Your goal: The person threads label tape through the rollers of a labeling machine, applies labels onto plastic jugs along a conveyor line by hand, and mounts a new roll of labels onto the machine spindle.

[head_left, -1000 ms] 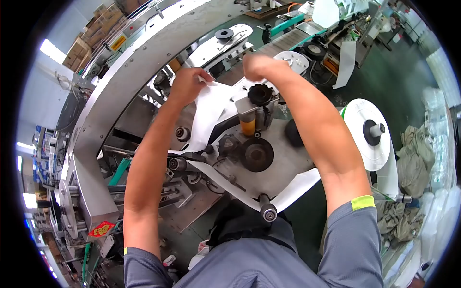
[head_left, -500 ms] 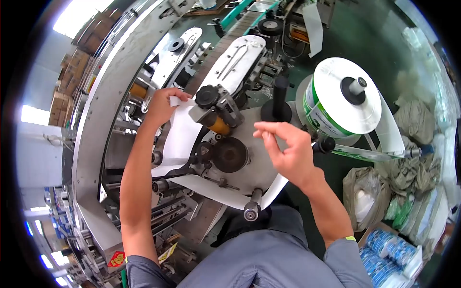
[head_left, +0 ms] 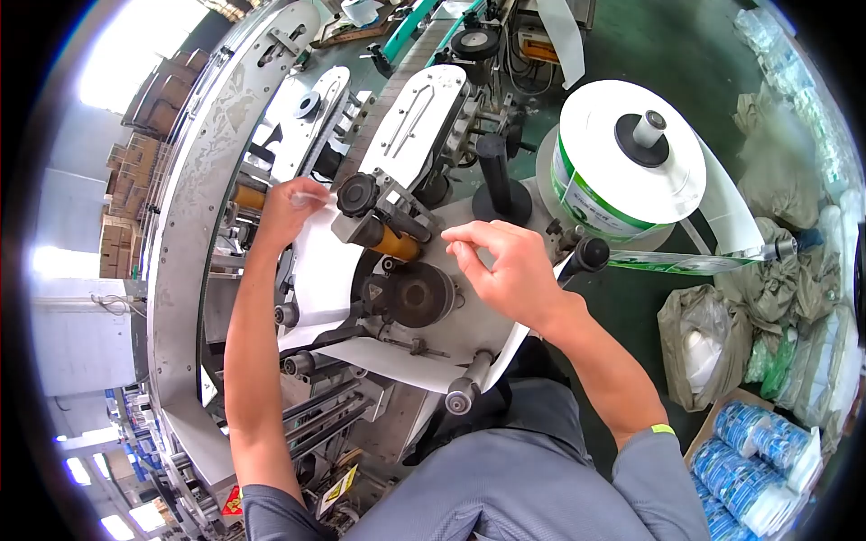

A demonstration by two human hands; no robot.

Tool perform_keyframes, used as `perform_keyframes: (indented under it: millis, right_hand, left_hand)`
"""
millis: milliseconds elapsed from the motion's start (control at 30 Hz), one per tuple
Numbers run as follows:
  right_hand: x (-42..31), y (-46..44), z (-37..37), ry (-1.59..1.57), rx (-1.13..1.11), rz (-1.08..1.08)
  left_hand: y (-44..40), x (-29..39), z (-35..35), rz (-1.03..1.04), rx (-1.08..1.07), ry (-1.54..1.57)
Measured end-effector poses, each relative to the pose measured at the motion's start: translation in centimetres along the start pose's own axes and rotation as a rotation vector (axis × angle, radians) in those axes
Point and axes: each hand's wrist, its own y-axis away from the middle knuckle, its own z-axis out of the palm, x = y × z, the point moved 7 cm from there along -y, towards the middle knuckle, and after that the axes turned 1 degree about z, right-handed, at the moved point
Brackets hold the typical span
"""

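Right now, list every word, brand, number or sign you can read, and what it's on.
Nothing reads clearly.
Green-and-white label roll: lettering too blurred.
Yellow sign, lower left: too small.
Red sign, lower left: too blurred.
Blue-patterned packs: too blurred.
White strip in left hand: no print visible.

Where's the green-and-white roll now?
In the head view, the green-and-white roll sits upper right, beyond the right hand, right of the black post.

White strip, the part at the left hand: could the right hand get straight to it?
Probably not: the black knob and orange roller stand between the right hand and that part of the white strip, so it likely must go around.
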Motion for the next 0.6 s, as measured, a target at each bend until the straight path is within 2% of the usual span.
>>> perform_keyframes:
  millis: [67, 133, 267, 367, 433, 500, 600]
  right_hand:
    - [0.1, 0.1, 0.0, -0.006, -0.005, 0.006]
    - [0.1, 0.0, 0.0, -0.016, -0.016, 0.004]
    - [0.3, 0.3, 0.0, 0.005, -0.044, 0.041]
    - [0.1, 0.5, -0.1, -0.001, -0.035, 0.016]
    - [0.3, 0.6, -0.1, 0.01, -0.055, 0.117]
    - [0.0, 0.6, 0.2, -0.008, -0.036, 0.063]
    - [0.2, 0.7, 0.5, -0.052, -0.032, 0.109]
  left_hand:
    - [0.3, 0.0, -0.5, -0.063, 0.063, 0.024]
    - [0.7, 0.0, -1.3, 0.014, 0.079, -0.123]
    - [0.8, -1.4, -2.8, 0.148, 0.158, -0.111]
    - [1.1, -2.6, -3.1, 0.043, 0.105, -0.026]
    - [1.3, -2.6, -3.5, 0.054, 0.124, -0.017]
    - [1.5, -2.0, -3.2, 0.105, 0.089, -0.041]
    - [0.8, -1.2, -2.6, 0.06, 0.096, -0.031]
